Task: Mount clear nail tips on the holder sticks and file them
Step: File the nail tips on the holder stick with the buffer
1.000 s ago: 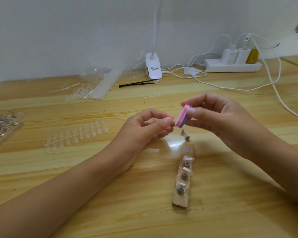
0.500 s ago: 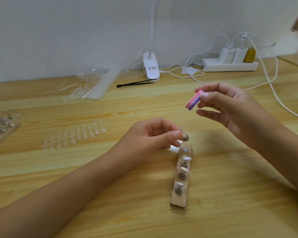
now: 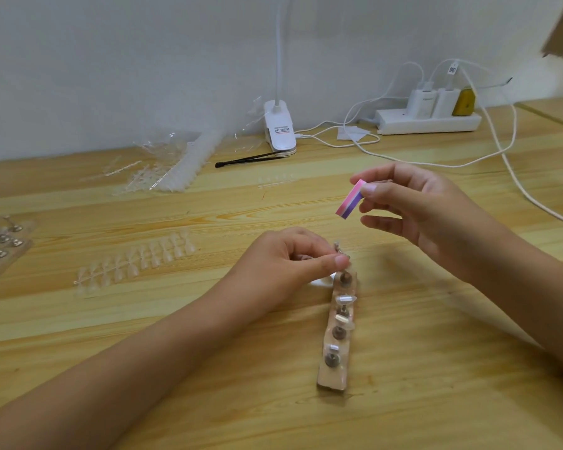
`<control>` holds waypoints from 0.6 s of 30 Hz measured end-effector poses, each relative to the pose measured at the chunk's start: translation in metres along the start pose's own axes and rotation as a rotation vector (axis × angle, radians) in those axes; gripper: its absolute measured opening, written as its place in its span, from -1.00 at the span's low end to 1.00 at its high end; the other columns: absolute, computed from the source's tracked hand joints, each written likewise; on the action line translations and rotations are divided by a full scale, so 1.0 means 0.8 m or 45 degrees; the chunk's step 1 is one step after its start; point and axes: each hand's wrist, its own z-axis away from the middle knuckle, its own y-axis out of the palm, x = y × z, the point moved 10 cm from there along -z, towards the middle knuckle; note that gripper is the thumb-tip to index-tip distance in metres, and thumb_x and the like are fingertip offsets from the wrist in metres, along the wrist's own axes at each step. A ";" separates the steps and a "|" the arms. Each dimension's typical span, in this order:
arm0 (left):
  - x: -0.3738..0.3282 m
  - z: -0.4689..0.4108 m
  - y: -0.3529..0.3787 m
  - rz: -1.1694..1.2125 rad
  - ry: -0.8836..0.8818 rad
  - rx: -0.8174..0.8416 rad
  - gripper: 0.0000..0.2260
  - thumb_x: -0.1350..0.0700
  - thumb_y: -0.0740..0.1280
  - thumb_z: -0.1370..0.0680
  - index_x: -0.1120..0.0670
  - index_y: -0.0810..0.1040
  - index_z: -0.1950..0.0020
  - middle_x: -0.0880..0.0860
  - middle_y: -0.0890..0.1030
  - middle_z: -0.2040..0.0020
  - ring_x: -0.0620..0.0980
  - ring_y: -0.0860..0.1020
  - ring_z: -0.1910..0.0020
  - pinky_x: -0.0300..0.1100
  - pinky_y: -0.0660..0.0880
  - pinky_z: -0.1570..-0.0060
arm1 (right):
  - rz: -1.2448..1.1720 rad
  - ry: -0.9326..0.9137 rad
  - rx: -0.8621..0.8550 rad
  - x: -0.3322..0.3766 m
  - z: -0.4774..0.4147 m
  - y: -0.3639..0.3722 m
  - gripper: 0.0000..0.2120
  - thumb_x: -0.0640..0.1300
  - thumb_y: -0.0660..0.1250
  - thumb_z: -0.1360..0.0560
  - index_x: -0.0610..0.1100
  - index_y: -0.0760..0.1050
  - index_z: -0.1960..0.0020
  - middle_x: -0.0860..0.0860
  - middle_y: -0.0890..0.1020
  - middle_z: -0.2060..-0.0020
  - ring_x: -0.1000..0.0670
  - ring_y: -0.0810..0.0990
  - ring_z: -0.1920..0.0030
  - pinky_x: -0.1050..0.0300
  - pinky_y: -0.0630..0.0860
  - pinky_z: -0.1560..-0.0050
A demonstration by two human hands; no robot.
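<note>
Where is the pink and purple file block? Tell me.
The file block sits right of centre in the head view, pinched by the right hand, raised above the left hand and its holder stick.

Bright, even light; soft shadows (edges bowed, slightly blurred).

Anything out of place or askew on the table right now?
Only clutter: torn clear packaging and loose tip strips lie heaped at the back left. The holder strip lies flat; nothing looks spilled or broken.

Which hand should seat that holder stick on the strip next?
Left. The left hand pinches the holder stick at the strip end; the right hand is raised, holding the file block.
</note>
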 end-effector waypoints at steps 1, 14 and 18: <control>0.000 0.001 -0.002 -0.019 -0.001 -0.007 -0.74 -0.14 0.43 -0.33 -0.02 0.75 0.15 -0.13 0.67 0.06 -0.22 0.59 0.12 -0.42 0.48 0.17 | -0.003 -0.001 0.000 0.001 0.000 0.001 -0.80 -0.02 0.48 -0.36 0.01 0.66 0.02 0.06 0.66 0.16 0.12 0.62 0.14 0.24 0.58 0.09; -0.015 0.030 0.014 -0.319 0.240 0.217 -0.87 0.20 0.45 -0.51 -0.03 0.71 0.05 -0.17 0.53 0.31 -0.23 0.42 0.34 -0.43 0.32 0.31 | -0.036 -0.018 -0.032 0.009 0.002 -0.007 -0.75 0.00 0.44 -0.32 0.01 0.67 0.01 0.08 0.67 0.16 0.13 0.63 0.12 0.26 0.58 0.11; -0.007 0.029 0.020 -0.288 0.183 0.323 -0.85 0.13 0.48 -0.48 -0.14 0.68 0.07 -0.21 0.53 0.31 -0.24 0.42 0.33 -0.40 0.36 0.29 | -0.024 -0.009 -0.015 0.007 0.002 -0.005 -0.75 0.00 0.44 -0.33 0.01 0.66 0.00 0.07 0.67 0.16 0.13 0.63 0.13 0.27 0.58 0.11</control>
